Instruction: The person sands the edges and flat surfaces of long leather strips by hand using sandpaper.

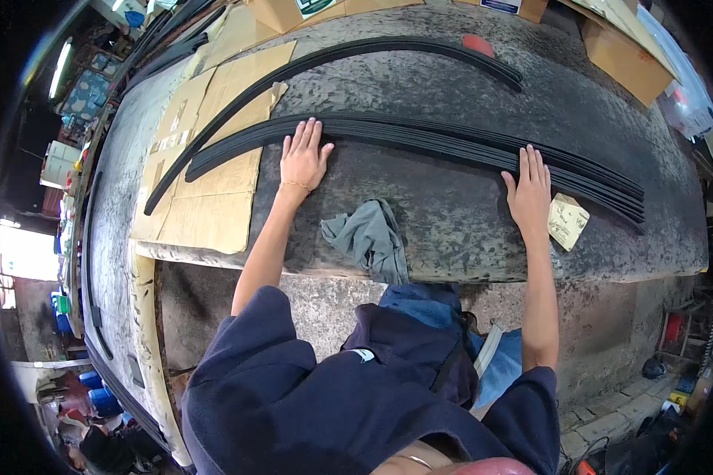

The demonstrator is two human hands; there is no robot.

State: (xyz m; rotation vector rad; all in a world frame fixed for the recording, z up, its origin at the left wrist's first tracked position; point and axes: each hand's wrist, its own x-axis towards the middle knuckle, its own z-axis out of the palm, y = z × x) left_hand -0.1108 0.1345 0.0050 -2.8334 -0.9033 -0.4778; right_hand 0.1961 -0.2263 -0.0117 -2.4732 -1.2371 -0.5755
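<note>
A bundle of long black rubber strips [420, 136] lies across the dark worktable. My left hand [303, 161] rests on its left part, fingers stretched out flat over the strips, thumb apart. Toward the right end, my right hand [528, 190] lies on the same bundle, fingers extended and thumb spread. Behind it, a second, more curved group of black strips [325, 54] arcs over the table. A crumpled grey-green cloth [370, 237] sits between my arms at the front edge. Just right of my right hand is a yellowish block with writing [568, 222].
Flattened cardboard [206, 142] lies under the strips' left ends. Cardboard boxes [622, 59] stand at the back right. A red round object [478, 45] is by the far strips. The worktable's front edge [467, 273] runs before my body.
</note>
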